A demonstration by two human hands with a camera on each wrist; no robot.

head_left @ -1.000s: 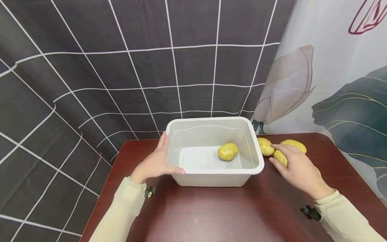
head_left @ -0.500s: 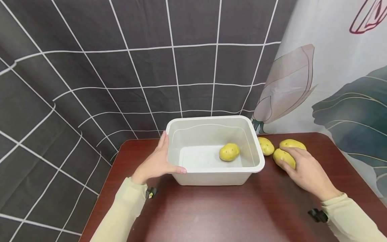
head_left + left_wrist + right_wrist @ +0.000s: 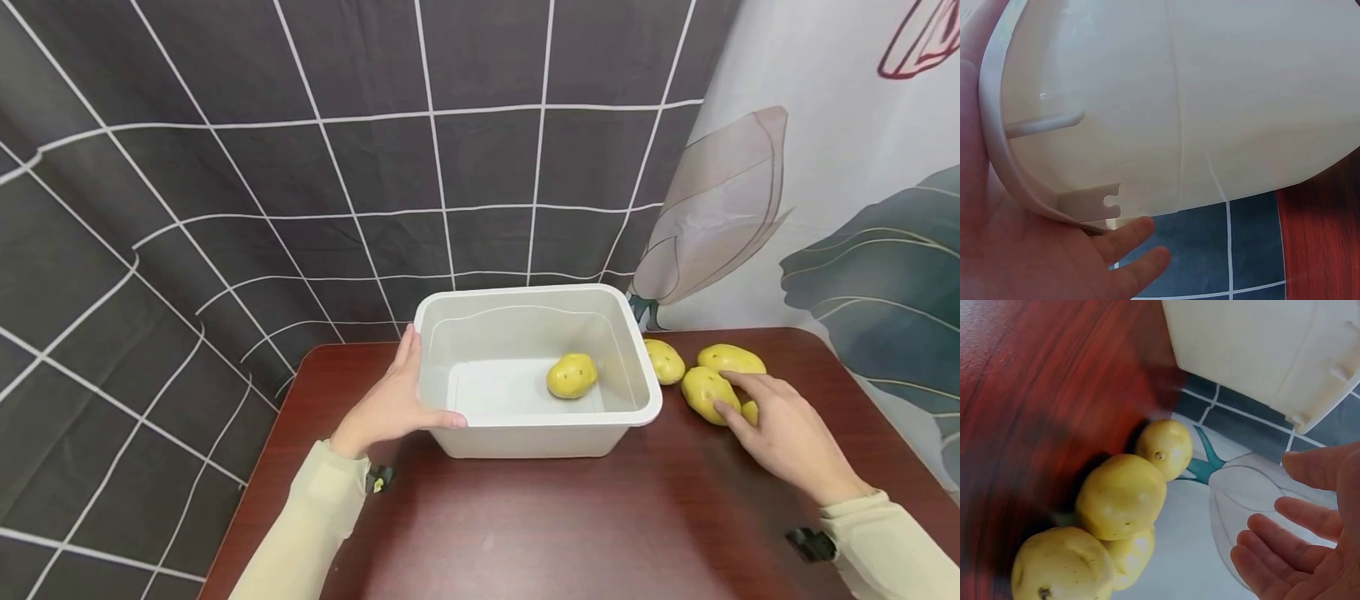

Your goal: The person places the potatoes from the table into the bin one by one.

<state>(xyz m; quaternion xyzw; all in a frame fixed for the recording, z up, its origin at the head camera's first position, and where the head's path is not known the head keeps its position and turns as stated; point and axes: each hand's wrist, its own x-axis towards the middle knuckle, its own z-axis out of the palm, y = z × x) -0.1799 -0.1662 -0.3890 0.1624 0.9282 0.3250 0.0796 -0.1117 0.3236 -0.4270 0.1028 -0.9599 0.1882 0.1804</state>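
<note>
A white plastic bin [image 3: 525, 442] stands on the table with one yellow potato [image 3: 572, 376] inside, toward its right end. My left hand [image 3: 386, 408] rests against the bin's left end, thumb along the front rim and fingers straight along the side. In the left wrist view two fingertips [image 3: 1141, 265] show beyond the rim. Right of the bin lies a cluster of potatoes, among them a near one [image 3: 707, 395] and a rear one [image 3: 731, 359]. Over its right side hovers my right hand [image 3: 791, 433], partly hiding another potato [image 3: 750, 412]. The right wrist view shows its fingers spread, holding nothing.
Closest to the bin's right wall lies another potato [image 3: 664, 362]. The dark red wooden table [image 3: 510, 525] ends at the back against a grey grid-patterned curtain [image 3: 487, 167] and a white curtain [image 3: 840, 275] with leaf prints.
My right hand has drawn right and toward me across the potatoes, uncovering more of the near and rear ones. My left hand stays at the bin; the potato inside remains in place.
</note>
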